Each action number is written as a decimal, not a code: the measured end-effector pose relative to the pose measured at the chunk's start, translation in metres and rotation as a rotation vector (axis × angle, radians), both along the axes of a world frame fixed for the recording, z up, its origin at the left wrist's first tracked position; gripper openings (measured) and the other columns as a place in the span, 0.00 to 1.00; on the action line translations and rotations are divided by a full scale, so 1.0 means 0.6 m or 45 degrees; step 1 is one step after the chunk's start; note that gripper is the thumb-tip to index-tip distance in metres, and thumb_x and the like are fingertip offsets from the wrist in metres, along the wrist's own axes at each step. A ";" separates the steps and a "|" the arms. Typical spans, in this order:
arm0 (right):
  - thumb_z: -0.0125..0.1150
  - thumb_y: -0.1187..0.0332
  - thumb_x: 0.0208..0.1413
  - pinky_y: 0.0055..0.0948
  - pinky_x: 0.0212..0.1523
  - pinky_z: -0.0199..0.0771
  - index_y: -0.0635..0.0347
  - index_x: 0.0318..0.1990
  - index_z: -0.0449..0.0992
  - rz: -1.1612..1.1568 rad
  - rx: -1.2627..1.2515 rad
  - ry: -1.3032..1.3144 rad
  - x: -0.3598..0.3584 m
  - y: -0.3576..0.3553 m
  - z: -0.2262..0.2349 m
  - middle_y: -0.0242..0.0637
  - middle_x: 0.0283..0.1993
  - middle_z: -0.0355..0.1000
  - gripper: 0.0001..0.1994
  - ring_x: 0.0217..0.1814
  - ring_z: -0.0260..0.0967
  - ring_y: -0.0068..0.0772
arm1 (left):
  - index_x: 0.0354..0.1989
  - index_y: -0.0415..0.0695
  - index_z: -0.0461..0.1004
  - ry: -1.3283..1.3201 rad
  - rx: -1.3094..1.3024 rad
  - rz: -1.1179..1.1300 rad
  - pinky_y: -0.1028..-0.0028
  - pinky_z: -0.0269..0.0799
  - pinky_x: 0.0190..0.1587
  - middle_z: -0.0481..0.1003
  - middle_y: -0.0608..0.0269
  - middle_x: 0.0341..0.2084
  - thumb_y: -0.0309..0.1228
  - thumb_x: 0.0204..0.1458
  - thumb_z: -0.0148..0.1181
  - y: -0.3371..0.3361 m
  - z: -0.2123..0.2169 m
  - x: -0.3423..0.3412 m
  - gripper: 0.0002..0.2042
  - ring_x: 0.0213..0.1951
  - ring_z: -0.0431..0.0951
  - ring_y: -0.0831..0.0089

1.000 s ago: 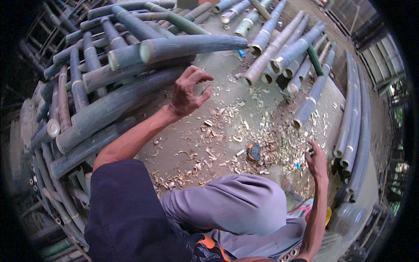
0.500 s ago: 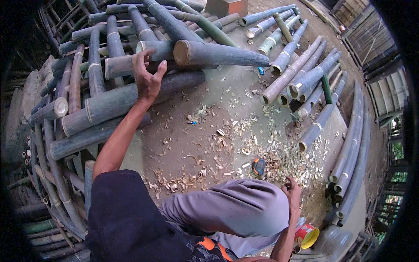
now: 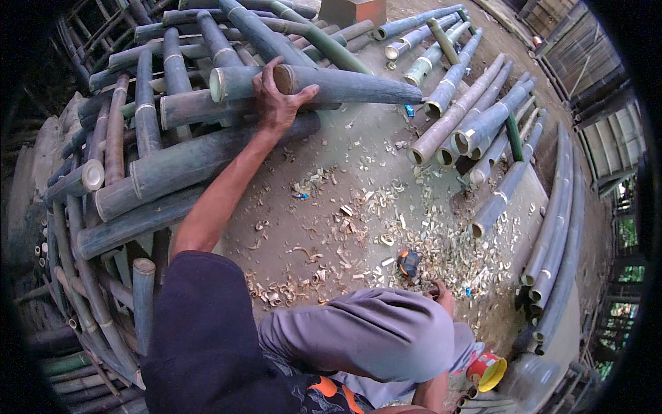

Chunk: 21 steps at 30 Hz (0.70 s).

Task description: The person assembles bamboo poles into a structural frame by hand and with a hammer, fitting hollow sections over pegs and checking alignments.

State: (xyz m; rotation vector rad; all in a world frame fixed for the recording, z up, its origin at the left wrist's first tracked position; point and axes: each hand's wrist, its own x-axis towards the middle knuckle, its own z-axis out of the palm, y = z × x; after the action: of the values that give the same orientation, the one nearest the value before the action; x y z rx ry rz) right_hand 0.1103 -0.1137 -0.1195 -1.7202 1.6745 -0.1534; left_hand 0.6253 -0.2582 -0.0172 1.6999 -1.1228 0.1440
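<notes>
My left hand (image 3: 277, 103) is at the cut near end of a thick dark bamboo pole (image 3: 352, 84). Its fingers curl over the end while the thumb reaches along the underside. Beside the hand, another bamboo pole (image 3: 238, 83) shows its pale cut rim. My right hand (image 3: 443, 298), partly behind my raised knee, hangs low over the shavings. Its visible fingers are loosely bent and apart, with nothing seen in them. Close to it, a black and orange tape measure (image 3: 408, 263) lies on the ground.
Stacked bamboo (image 3: 172, 165) fills the left side. More bamboo poles (image 3: 500, 121) lie at the right, some propped on crosspieces. Pale shavings (image 3: 372, 207) litter the ground. By my leg sit a red and yellow can (image 3: 488, 372) and a clear plastic container (image 3: 531, 378).
My left hand has moved right from the neighbouring pole to the end of the thick bamboo pole and closed round it. My right hand has shifted slightly left, further behind my knee.
</notes>
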 end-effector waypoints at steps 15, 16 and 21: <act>0.60 0.71 0.44 0.41 0.41 0.71 0.61 0.49 0.71 -0.018 -0.054 -0.025 0.019 0.011 0.004 0.53 0.33 0.74 0.21 0.37 0.72 0.51 | 0.56 0.44 0.58 0.122 0.198 -0.081 0.58 0.60 0.54 0.60 0.42 0.48 0.47 0.34 0.72 -0.003 0.019 0.000 0.41 0.51 0.62 0.50; 0.61 0.70 0.44 0.41 0.41 0.71 0.61 0.48 0.71 0.008 -0.102 -0.038 0.021 0.011 0.001 0.53 0.34 0.74 0.20 0.38 0.72 0.52 | 0.56 0.43 0.58 0.072 0.226 -0.053 0.57 0.60 0.54 0.61 0.40 0.48 0.47 0.35 0.71 0.001 0.019 0.005 0.41 0.50 0.63 0.48; 0.60 0.71 0.44 0.41 0.38 0.72 0.60 0.49 0.71 -0.022 -0.081 -0.036 0.020 0.016 0.005 0.53 0.34 0.74 0.20 0.37 0.73 0.52 | 0.54 0.41 0.58 0.131 0.244 -0.121 0.56 0.61 0.52 0.64 0.38 0.45 0.50 0.39 0.68 -0.002 0.005 0.020 0.38 0.48 0.66 0.47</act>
State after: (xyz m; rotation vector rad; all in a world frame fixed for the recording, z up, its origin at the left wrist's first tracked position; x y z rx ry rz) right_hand 0.1224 -0.1039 -0.1165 -1.7427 1.6804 -0.2409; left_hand 0.6375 -0.2596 -0.0144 1.7962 -1.1670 -0.1129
